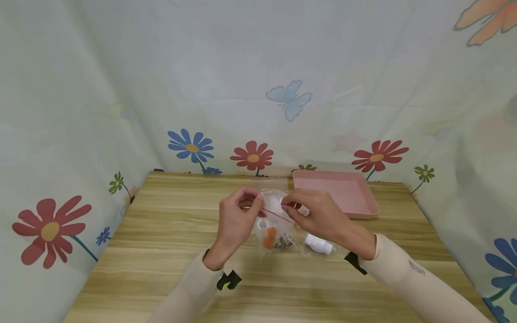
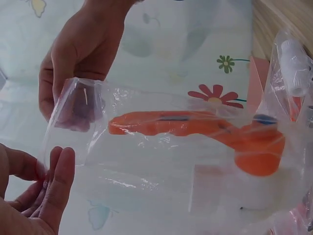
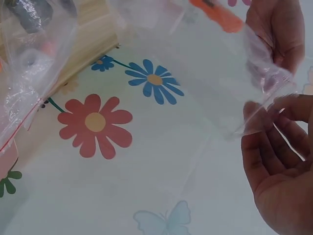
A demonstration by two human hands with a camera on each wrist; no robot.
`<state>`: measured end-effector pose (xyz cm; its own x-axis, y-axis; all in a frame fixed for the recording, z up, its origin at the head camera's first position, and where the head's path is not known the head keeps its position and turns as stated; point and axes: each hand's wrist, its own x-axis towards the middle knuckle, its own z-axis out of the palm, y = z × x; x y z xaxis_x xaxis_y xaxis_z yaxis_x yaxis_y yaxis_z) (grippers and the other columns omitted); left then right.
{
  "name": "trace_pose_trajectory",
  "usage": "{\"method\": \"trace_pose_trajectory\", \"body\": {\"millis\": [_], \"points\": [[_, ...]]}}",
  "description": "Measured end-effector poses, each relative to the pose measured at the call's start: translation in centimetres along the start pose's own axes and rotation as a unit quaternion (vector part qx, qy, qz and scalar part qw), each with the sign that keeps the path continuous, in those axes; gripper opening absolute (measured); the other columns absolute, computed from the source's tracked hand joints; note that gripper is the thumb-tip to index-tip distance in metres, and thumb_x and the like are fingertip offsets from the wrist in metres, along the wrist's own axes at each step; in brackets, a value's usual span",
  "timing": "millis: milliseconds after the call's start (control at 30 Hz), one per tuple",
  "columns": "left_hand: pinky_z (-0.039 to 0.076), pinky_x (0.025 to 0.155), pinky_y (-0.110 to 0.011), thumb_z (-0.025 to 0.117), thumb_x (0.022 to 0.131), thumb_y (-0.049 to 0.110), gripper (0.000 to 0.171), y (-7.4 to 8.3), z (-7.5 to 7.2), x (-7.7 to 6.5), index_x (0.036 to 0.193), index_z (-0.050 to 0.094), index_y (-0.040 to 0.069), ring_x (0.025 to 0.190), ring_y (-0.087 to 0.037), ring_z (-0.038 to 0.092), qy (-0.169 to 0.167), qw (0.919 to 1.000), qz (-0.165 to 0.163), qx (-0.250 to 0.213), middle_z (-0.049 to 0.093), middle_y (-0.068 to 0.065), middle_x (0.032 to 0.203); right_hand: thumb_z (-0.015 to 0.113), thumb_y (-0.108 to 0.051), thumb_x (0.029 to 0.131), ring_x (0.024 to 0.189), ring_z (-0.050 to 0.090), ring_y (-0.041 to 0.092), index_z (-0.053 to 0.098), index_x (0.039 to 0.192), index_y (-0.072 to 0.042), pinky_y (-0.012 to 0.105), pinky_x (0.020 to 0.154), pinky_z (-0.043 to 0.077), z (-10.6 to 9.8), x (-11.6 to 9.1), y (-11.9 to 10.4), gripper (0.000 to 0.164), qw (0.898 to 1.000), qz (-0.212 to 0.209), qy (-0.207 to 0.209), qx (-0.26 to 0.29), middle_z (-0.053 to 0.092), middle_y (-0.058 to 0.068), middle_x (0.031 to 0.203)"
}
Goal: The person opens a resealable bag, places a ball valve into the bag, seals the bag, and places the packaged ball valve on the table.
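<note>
A clear plastic bag [image 1: 272, 200] hangs between my hands at its upper edge. Inside it are an orange plastic piece with a wavy grip and rounded head [image 2: 171, 123], and a whitish part below that head. My left hand [image 1: 238, 214] pinches one side of the bag's top between thumb and fingers. At the other side my right hand [image 1: 314, 211] grips the edge with its fingertips. A red line [image 1: 278, 215] runs across between the hands in the head view. Below the hands, silvery bits [image 1: 284, 242] show through clear plastic.
Close by my right hand, a second clear bag with a white bottle-shaped piece [image 1: 319, 244] lies on the wood-grain table [image 1: 181, 224]. A pink tray [image 1: 343, 190] stands at the back right. Printed curtains [image 1: 226, 67] enclose the table's back and sides.
</note>
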<state>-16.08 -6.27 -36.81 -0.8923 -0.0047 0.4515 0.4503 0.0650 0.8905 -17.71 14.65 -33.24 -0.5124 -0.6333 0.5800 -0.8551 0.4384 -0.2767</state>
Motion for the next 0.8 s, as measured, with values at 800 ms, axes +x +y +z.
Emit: {"method": "trace_pose_trajectory", "body": {"millis": [800], "points": [[0.060,0.065,-0.039,0.063,0.092,0.000,0.007,0.1,-0.5,-0.3,0.097,0.063,-0.004,0.070,-0.016,0.073,0.038,0.9984,0.007,-0.042,0.069,-0.022,0.085,0.074,-0.020,0.088,0.066,0.065,0.007,0.073,0.095,-0.012,0.028,0.061,0.054,2.1,-1.7,0.0,0.011,0.985,0.147,0.087,-0.032,0.071,-0.004,0.078]]}}
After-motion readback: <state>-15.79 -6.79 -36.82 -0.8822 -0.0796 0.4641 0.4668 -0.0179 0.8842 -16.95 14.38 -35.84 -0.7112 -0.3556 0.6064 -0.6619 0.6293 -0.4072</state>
